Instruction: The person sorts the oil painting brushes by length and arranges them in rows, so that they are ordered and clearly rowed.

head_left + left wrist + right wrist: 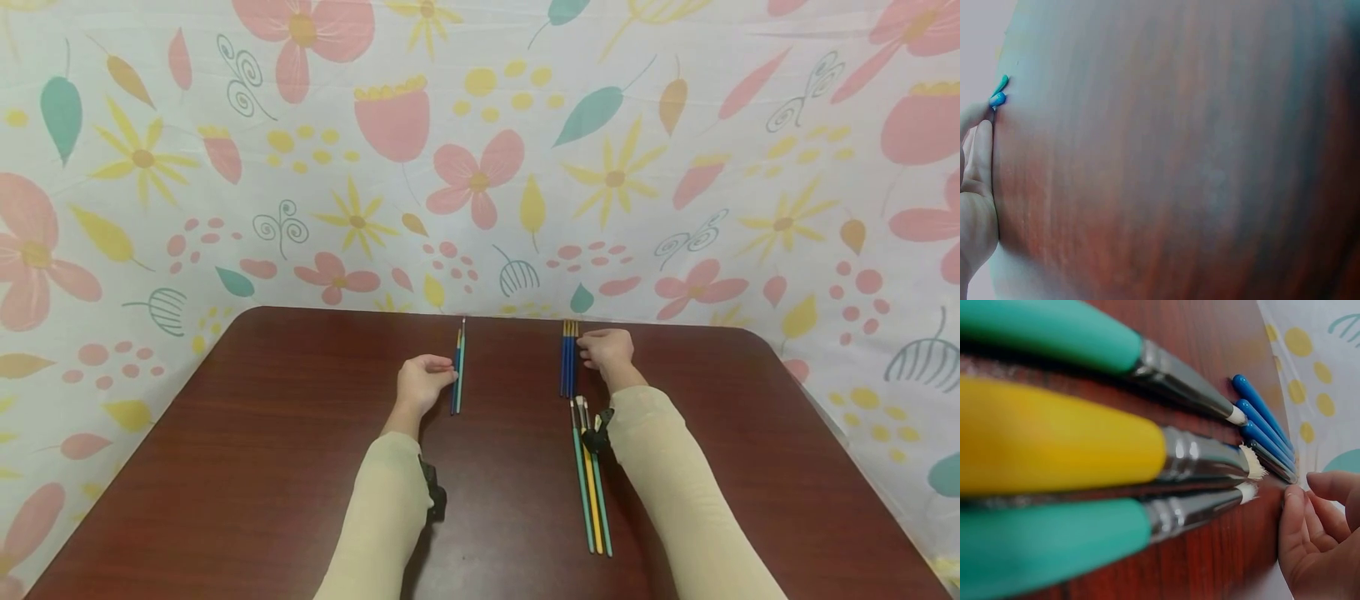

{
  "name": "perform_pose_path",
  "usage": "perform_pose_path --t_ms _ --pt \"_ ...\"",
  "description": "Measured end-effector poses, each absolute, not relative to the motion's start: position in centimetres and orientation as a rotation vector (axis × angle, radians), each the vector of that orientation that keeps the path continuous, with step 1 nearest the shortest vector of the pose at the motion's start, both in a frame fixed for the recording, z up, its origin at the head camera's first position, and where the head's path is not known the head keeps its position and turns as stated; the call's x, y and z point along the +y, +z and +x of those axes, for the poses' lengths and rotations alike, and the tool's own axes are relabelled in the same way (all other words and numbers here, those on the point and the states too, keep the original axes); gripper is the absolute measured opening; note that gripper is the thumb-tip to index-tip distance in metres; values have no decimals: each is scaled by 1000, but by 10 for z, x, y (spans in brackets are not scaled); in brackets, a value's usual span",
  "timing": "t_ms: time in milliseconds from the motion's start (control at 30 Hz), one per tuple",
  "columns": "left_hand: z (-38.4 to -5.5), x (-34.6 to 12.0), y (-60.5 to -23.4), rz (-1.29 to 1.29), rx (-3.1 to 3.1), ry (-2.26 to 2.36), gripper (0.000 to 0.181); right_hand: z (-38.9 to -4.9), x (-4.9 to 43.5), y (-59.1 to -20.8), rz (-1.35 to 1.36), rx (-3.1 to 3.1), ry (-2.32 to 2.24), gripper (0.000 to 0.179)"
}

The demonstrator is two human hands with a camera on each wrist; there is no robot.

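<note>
Nearest the person, on the dark red-brown wooden table (262, 467), 3 long paintbrushes with teal and yellow handles (591, 483) lie side by side beside the right forearm, bristles pointing away, seemingly sorted into a group. Farther out, the left hand (422, 382) rests with fingers loosely curled against 2 thin brushes, 1 blue and 1 teal (457, 371), touching rather than clasping them. The right hand (607, 350), fingers bent, touches a row of thin blue brushes (569, 358); whether it pinches one I cannot tell. Left wrist view is blurred.
</note>
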State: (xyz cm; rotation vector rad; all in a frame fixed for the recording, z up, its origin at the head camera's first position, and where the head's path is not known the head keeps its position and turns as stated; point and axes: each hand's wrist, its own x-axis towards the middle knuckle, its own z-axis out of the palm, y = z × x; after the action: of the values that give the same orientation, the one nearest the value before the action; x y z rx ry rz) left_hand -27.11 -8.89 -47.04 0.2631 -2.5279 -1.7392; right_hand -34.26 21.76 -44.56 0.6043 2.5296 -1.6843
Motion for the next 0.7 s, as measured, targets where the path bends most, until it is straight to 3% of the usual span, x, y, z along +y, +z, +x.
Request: perform_pose_path --t_ms 700 --pt "-269 -88 -470 258 -2535 -1728 19 -330 205 -434 586 2505 -1771 36"
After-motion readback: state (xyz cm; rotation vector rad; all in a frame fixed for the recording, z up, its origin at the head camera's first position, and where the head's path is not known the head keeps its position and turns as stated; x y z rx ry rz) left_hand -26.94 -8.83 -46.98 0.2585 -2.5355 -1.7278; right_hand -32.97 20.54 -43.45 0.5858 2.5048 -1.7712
